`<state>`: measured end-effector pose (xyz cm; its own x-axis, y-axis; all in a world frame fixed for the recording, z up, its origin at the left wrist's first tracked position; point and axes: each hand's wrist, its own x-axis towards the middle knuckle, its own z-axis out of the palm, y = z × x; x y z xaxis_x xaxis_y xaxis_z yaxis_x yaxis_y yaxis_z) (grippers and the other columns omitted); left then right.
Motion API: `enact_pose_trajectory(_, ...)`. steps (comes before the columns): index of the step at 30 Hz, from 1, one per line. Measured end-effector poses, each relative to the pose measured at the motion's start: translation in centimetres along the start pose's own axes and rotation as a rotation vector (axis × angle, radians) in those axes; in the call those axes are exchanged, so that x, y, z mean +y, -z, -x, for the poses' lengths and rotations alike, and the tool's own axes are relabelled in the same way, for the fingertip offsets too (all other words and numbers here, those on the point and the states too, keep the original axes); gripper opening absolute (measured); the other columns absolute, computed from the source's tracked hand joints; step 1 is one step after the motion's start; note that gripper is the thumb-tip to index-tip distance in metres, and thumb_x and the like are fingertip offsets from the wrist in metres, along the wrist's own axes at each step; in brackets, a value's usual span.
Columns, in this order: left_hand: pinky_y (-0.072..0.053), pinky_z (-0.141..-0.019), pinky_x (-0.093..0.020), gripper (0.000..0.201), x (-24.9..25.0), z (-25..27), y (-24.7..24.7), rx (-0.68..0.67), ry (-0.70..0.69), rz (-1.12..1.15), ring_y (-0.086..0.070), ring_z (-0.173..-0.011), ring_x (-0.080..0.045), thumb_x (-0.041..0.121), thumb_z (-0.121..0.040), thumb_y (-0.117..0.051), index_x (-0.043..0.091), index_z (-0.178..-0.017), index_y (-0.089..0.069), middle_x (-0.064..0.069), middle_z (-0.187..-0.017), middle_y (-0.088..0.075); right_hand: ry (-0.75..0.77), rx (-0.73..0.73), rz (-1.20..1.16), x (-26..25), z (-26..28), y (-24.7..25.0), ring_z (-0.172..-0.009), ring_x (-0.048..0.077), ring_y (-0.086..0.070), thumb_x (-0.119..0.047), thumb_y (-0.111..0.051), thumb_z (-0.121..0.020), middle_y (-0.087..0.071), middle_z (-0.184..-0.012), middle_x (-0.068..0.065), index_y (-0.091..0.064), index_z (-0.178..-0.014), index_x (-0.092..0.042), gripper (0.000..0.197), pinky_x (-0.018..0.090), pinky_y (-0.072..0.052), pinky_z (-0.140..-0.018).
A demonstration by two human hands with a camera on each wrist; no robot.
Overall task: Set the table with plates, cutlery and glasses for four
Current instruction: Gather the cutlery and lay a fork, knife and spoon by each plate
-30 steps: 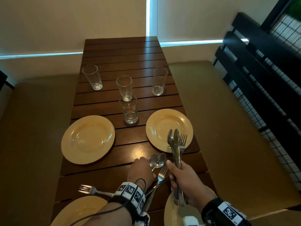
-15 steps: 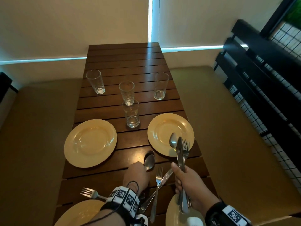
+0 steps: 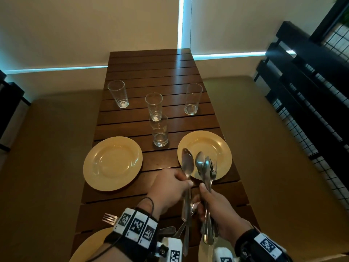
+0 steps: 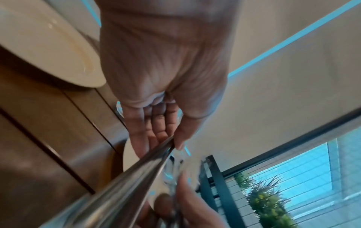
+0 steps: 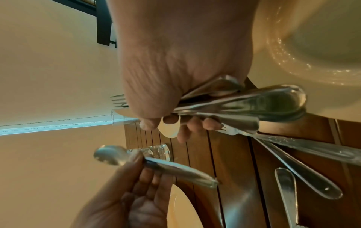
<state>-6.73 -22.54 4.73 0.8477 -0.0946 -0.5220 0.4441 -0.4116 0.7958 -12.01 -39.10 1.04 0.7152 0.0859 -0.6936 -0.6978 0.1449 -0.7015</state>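
Observation:
My left hand point(image 3: 184, 180) pinches the handle of a spoon point(image 3: 186, 163) and holds it raised over the near edge of the far right plate point(image 3: 222, 148). The left wrist view shows thumb and fingers point(image 4: 156, 134) on the steel handle point(image 4: 136, 174). Just to its right, my right hand point(image 3: 204, 201) grips a bundle of cutlery point(image 3: 206, 167), a spoon, knife and fork standing upright; its handles point(image 5: 254, 104) stick out of the fist. The far left plate point(image 3: 112, 163) is bare. Several glasses stand beyond, the nearest point(image 3: 159, 131) between the plates.
A fork point(image 3: 109, 218) lies by the near left plate point(image 3: 90, 246). Loose cutlery point(image 3: 186, 241) lies between the near plates, under my wrists. The near right plate point(image 3: 204, 252) is partly hidden. Padded benches point(image 3: 273, 148) flank the slatted wooden table point(image 3: 151, 76); a black railing point(image 3: 311, 82) stands at right.
My left hand has picked the spoon up off the table and raised it beside the right hand's bundle. The right hand has kept its grip and barely moved.

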Motion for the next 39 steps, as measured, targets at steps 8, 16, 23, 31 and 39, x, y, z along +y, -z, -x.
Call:
enact_pose_trajectory(8, -0.062, -0.064, -0.031, 0.009, -0.4, 0.1, -1.6, -0.178, 0.096, 0.281, -0.079, -0.076, -0.019, 0.012, -0.093, -0.076, 0.004, -0.097, -0.076, -0.007, -0.086, -0.079, 0.019, -0.06, -0.042, 0.1, 0.4, -0.4, -0.063, 0.025, -0.064, -0.057, -0.045, -0.097, -0.075, -0.085, 0.014, -0.066, -0.122, -0.03, 0.042, 0.037, -0.054, -0.06)
enact_pose_trajectory(16, -0.047, -0.07, -0.016, 0.008, -0.8, -0.3, -2.5, 0.009, -0.186, -0.213, -0.066, -0.083, -0.001, 0.029, -0.093, -0.073, 0.029, -0.088, -0.079, 0.013, -0.088, -0.073, 0.118, -0.099, -0.071, 0.1, 0.0, 0.2, -0.046, 0.017, -0.037, -0.046, -0.059, -0.091, -0.042, -0.058, 0.005, -0.061, -0.096, -0.008, 0.039, 0.033, -0.04, -0.05)
enact_pose_trajectory(23, -0.058, -0.069, -0.035, 0.039, -4.8, -0.3, -3.0, -0.1, 0.2, 0.423, -0.069, -0.072, -0.019, 0.043, -0.102, -0.061, 0.007, -0.1, -0.073, -0.008, -0.087, -0.073, 0.289, 0.02, -0.119, -3.2, 1.2, 0.1, -0.043, 0.019, -0.035, -0.046, -0.069, -0.077, -0.037, -0.052, 0.006, -0.053, -0.086, -0.009, 0.042, 0.032, -0.037, -0.047)
enact_pose_trajectory(31, -0.047, -0.105, -0.057, 0.055, 1.5, 1.8, -5.1, -0.43, 0.277, 1.391, -0.066, -0.12, -0.038, 0.042, -0.107, -0.04, 0.002, -0.126, -0.072, -0.023, -0.138, -0.064, 0.785, 0.067, -0.153, -10.6, 3.3, -2.6, -0.045, 0.017, -0.055, -0.035, -0.077, -0.071, -0.06, -0.054, 0.004, -0.065, -0.058, -0.019, 0.024, 0.029, -0.05, -0.049)
enact_pose_trajectory(39, -0.049, -0.105, -0.05, 0.047, 4.7, 0.4, -4.3, -0.409, 0.337, 1.422, -0.066, -0.115, -0.039, 0.031, -0.11, -0.042, 0.002, -0.145, -0.054, -0.029, -0.143, -0.06, 0.978, 0.216, -0.124, -11.7, 3.1, -3.2, -0.053, 0.024, -0.059, -0.035, -0.082, -0.076, -0.065, -0.056, 0.002, -0.071, -0.066, -0.021, 0.02, 0.04, -0.053, -0.065)
